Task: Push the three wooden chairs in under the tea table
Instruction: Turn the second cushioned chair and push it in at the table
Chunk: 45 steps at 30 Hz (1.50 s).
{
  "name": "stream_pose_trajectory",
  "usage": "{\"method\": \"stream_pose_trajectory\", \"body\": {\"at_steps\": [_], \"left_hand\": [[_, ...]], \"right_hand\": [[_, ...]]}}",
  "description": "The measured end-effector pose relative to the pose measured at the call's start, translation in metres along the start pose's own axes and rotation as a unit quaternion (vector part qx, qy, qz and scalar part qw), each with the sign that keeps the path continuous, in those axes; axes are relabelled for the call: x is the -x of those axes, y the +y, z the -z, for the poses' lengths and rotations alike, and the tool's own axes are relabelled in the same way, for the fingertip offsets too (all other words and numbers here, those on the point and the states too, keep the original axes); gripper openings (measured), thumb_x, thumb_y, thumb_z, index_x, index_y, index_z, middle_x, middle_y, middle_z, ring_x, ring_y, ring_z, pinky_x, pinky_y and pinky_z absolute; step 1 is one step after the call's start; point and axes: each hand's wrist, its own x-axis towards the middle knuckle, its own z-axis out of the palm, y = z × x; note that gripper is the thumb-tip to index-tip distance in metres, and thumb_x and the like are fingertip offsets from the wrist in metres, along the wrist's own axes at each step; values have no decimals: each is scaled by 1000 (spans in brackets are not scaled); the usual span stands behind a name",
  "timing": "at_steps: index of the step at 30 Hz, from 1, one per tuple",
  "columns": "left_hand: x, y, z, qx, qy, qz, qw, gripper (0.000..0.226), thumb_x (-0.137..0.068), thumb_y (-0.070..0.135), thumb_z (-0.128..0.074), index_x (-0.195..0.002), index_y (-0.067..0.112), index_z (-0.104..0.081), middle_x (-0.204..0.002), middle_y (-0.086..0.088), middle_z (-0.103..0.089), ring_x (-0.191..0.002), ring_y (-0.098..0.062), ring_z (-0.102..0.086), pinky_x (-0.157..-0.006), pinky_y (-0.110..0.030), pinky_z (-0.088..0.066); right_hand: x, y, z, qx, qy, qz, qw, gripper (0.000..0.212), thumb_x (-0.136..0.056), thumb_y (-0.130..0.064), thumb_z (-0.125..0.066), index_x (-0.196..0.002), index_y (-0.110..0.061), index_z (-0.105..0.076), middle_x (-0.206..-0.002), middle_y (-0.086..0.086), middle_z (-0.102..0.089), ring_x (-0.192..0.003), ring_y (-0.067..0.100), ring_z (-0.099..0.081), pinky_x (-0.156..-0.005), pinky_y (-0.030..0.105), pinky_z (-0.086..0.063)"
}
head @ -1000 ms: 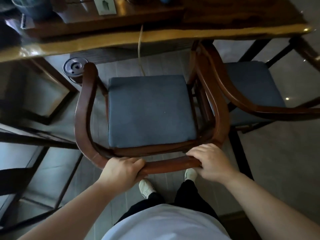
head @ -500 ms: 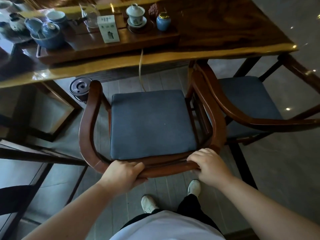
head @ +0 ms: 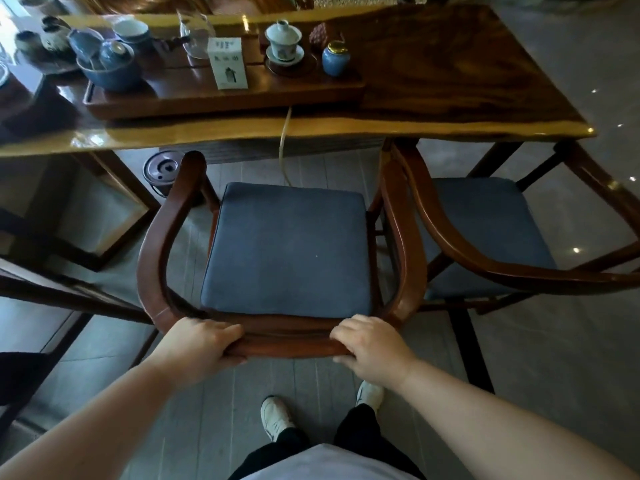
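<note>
A wooden armchair (head: 152, 244) with a blue seat cushion stands in front of me, facing the tea table (head: 450, 112). Its armrest tips lie just short of the table's near edge. My left hand (head: 199, 344) grips the curved back rail on the left. My right hand (head: 372, 346) grips the same rail on the right. A second wooden chair (head: 485, 268) with a blue cushion stands to the right, its front under the table's end. Dark wooden parts at the far left (head: 41, 289) may belong to a third chair; I cannot tell.
A wooden tea tray (head: 225, 98) carries a blue bowl (head: 114, 72), cups, a white box (head: 228, 62) and a small blue jar (head: 335, 58). A cord (head: 285, 140) hangs over the table's edge. A round dark device (head: 162, 169) sits on the floor under the table.
The view has tilted up, showing more of the tabletop. The chair now sits a little farther from the table's edge. Both hands keep their hold on the back rail.
</note>
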Motion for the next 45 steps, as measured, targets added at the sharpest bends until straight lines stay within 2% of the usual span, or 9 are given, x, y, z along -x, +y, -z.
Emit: {"method": "stream_pose_trajectory", "body": {"at_steps": [3, 6, 8, 12, 18, 23, 30, 37, 45], "left_hand": [[4, 2, -2, -2, 0, 22, 1000, 39, -53, 41, -92, -73, 19, -68, -64, 8, -67, -55, -18, -64, -41, -22, -47], [8, 5, -3, 10, -4, 37, 999, 39, -49, 40, -93, -69, 21, -65, -61, 11, -65, -54, -15, -63, -41, -20, -44], [9, 5, -5, 14, -4, 52, 999, 40, -47, 42, -93, -68, 23, -65, -60, 12, -64, -53, -14, -63, -41, -19, -43], [1, 6, -8, 27, 1, 70, 997, 37, -53, 39, -91, -70, 21, -62, -61, 9, -63, -55, -19, -63, -44, -24, -48], [-24, 31, -12, 25, 24, 82, 996, 37, -65, 40, -85, -70, 17, -57, -62, 4, -62, -56, -25, -62, -46, -28, -47], [-38, 36, -15, 21, 28, 97, 995, 39, -61, 42, -85, -71, 19, -55, -62, 7, -61, -54, -21, -61, -45, -25, -43], [-42, 40, -21, 41, 15, 135, 990, 37, -62, 40, -81, -74, 19, -54, -65, 3, -63, -61, -26, -62, -56, -33, -49], [-47, 40, -18, 41, 6, 119, 992, 36, -60, 38, -86, -70, 20, -57, -62, 7, -61, -55, -23, -61, -49, -29, -47], [-48, 39, -18, 63, -21, 167, 984, 31, -72, 47, -70, -84, 21, -59, -80, 3, -67, -78, -26, -64, -68, -35, -50]], "right_hand": [[-10, 12, 10, -39, -95, 29, 994, 35, -84, -25, -72, -114, -11, -62, -116, 6, -64, -108, 26, -56, -90, 41, -47], [-10, 42, 26, -6, -220, -32, 975, 55, -80, -17, -68, -132, -21, -52, -127, 4, -61, -116, 24, -54, -97, 38, -45], [-18, 59, 38, 51, -305, -68, 949, 56, -77, -12, -64, -130, -26, -51, -122, 4, -62, -111, 25, -57, -89, 38, -50], [-39, 73, 45, 108, -393, -11, 913, 42, -73, -6, -65, -111, -20, -54, -106, 5, -59, -96, 25, -57, -78, 43, -52], [-45, 104, 62, 106, -384, -38, 916, 38, -75, -2, -63, -105, -24, -54, -108, 4, -58, -98, 24, -58, -84, 44, -52], [-50, 121, 71, 99, -358, -34, 928, 38, -75, 0, -62, -103, -25, -56, -107, 1, -58, -97, 23, -57, -84, 43, -51], [-38, 130, 70, 82, -311, -34, 946, 41, -76, -2, -60, -107, -29, -61, -107, -5, -62, -99, 18, -58, -83, 37, -51], [-45, 134, 79, 121, -345, -15, 931, 39, -77, -4, -61, -107, -28, -62, -102, -4, -64, -91, 17, -60, -79, 38, -53], [-43, 126, 75, 111, -297, -71, 946, 40, -80, -7, -62, -108, -35, -62, -106, -7, -64, -100, 18, -59, -85, 39, -52]]}}
